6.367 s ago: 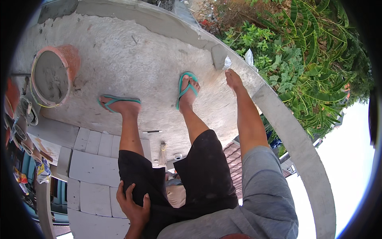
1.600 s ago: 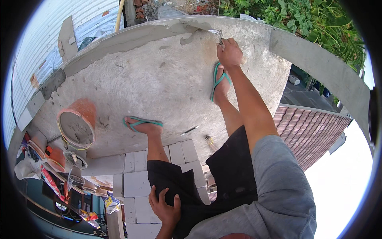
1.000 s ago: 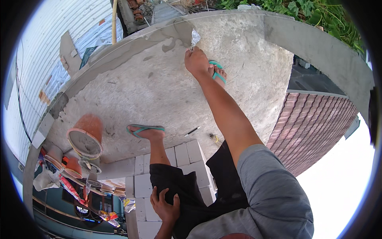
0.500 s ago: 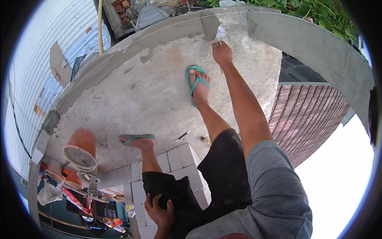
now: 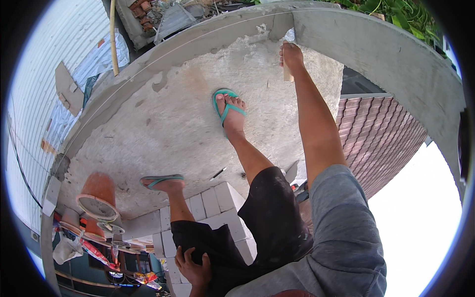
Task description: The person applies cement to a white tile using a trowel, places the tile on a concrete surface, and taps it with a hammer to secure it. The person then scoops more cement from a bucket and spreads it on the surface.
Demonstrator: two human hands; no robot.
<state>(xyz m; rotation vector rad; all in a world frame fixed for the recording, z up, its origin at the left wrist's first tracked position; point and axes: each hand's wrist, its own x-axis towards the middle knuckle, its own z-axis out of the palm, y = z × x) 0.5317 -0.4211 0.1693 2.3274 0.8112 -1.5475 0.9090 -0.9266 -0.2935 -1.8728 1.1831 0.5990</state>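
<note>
My right hand (image 5: 292, 55) reaches out at the far corner of the low plastered wall, closed round the wooden handle of a trowel (image 5: 288, 74). Its shiny metal blade shows beyond the fingers, against the foot of the rendered wall (image 5: 277, 25); part of it is hidden by the hand. My left hand (image 5: 194, 270) lies on my left thigh over black shorts (image 5: 217, 237), fingers apart and holding nothing. Both feet, in green flip-flops, stand wide apart on the rough concrete slab (image 5: 183, 128).
Pale blocks (image 5: 213, 200) are stacked between my legs. An orange bucket (image 5: 99, 190) stands at left, more containers behind it. A taut string (image 5: 148, 58) runs along the wall. A dark marker-like stick (image 5: 217, 173) lies on the slab. Roof tiles (image 5: 371, 133) drop away at right.
The view has swung, so slab and feet sit further left. My right hand has shifted right and slightly farther away, and more of the trowel handle shows. My left hand stays on the thigh.
</note>
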